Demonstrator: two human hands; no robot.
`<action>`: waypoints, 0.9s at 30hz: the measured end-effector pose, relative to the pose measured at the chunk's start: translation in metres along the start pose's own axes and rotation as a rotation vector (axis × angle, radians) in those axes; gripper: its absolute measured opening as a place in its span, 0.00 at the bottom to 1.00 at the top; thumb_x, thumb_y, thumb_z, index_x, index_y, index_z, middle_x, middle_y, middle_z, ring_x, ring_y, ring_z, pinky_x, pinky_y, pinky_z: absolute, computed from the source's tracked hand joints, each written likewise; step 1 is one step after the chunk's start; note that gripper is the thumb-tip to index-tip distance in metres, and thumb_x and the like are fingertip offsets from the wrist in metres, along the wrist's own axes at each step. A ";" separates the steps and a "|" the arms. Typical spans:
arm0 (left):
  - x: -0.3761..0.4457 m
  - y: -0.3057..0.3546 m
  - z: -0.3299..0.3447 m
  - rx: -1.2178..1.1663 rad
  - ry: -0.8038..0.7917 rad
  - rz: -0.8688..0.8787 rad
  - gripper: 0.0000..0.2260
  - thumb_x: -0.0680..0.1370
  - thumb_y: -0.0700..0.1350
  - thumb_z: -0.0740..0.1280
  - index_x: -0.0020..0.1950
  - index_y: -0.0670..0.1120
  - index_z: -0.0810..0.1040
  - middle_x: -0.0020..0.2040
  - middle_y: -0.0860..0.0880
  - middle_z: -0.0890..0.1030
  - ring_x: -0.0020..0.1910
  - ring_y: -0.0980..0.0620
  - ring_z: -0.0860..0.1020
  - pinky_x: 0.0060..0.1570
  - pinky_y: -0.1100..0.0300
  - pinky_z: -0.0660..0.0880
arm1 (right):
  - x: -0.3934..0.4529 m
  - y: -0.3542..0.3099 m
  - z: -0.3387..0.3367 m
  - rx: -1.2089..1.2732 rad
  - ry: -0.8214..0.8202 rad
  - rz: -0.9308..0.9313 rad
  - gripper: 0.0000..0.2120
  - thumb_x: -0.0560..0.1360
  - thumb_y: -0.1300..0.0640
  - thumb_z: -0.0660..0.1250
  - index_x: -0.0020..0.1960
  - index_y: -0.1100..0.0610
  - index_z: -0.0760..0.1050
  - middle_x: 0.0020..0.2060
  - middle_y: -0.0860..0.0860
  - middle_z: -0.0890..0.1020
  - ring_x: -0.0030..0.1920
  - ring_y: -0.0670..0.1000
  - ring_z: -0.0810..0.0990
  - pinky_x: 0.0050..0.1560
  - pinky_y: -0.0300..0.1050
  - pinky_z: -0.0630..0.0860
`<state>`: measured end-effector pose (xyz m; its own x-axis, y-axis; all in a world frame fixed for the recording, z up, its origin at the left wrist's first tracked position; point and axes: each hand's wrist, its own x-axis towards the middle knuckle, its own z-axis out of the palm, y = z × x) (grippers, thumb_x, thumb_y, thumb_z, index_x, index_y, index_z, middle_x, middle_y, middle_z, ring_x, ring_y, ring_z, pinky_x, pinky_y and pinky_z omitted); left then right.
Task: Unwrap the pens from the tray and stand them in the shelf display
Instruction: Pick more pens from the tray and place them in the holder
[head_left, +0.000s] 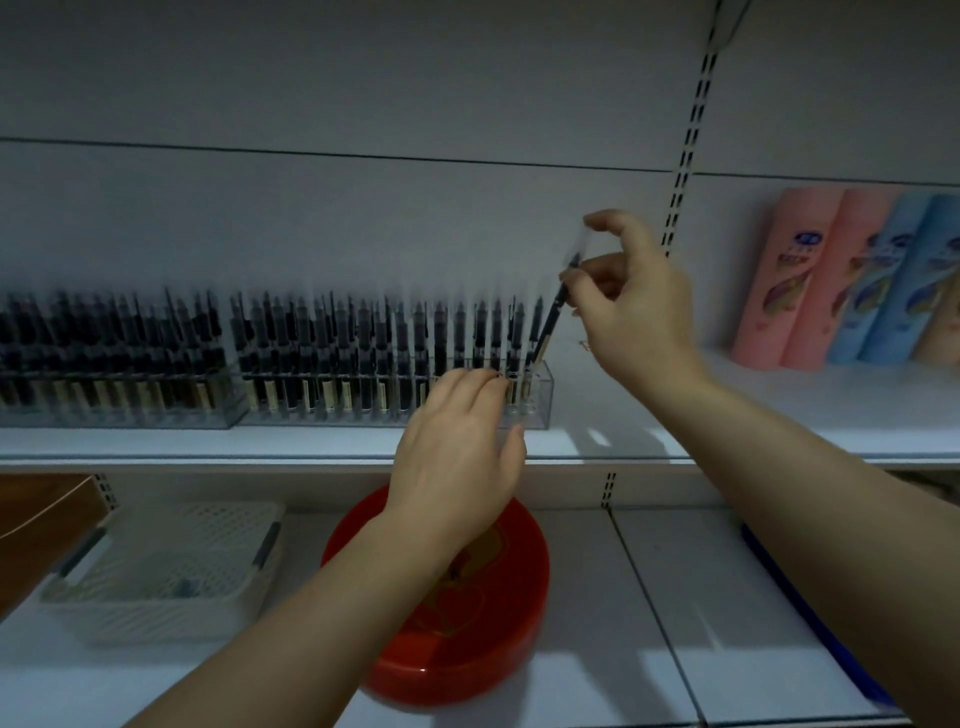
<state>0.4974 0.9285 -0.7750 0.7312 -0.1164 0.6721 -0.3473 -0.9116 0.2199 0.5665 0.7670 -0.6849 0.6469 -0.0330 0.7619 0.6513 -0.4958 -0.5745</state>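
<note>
The upper shelf (779, 415) carries 2 clear racks of pens: 1 (395, 395) just behind the left hand (457, 452), 1 (114, 400) further left. Tubes (831, 280) lean beyond the right hand (634, 312). The lower shelf (649, 623) holds a basket (166, 566) and red bowl (467, 623) under the left hand.

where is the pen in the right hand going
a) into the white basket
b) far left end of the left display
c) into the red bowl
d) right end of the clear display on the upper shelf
d: the right hand pinches the pen, which tilts with its lower end in the right end of the clear display, beside the left hand.
</note>
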 end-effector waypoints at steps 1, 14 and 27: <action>0.001 -0.001 0.001 0.015 0.010 0.011 0.19 0.78 0.46 0.69 0.67 0.41 0.77 0.66 0.46 0.78 0.69 0.46 0.71 0.69 0.57 0.65 | 0.000 0.001 0.001 -0.010 -0.008 0.007 0.18 0.78 0.58 0.68 0.67 0.48 0.72 0.40 0.46 0.84 0.42 0.46 0.84 0.50 0.52 0.81; 0.005 -0.005 0.007 -0.019 0.063 -0.009 0.17 0.75 0.37 0.70 0.64 0.40 0.79 0.61 0.47 0.81 0.65 0.46 0.74 0.62 0.59 0.70 | -0.005 0.002 0.016 -0.233 -0.177 -0.114 0.19 0.79 0.58 0.67 0.68 0.50 0.72 0.42 0.46 0.85 0.42 0.51 0.83 0.49 0.49 0.79; 0.003 -0.005 0.006 -0.060 0.047 -0.033 0.17 0.78 0.39 0.68 0.67 0.42 0.78 0.65 0.49 0.79 0.68 0.50 0.71 0.65 0.60 0.68 | -0.018 0.007 0.022 -0.342 -0.207 -0.163 0.24 0.78 0.59 0.68 0.72 0.50 0.69 0.44 0.48 0.84 0.45 0.53 0.82 0.49 0.54 0.79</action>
<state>0.5047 0.9309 -0.7781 0.7148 -0.0664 0.6962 -0.3587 -0.8894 0.2834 0.5679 0.7832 -0.7089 0.6351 0.2269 0.7383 0.6052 -0.7402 -0.2931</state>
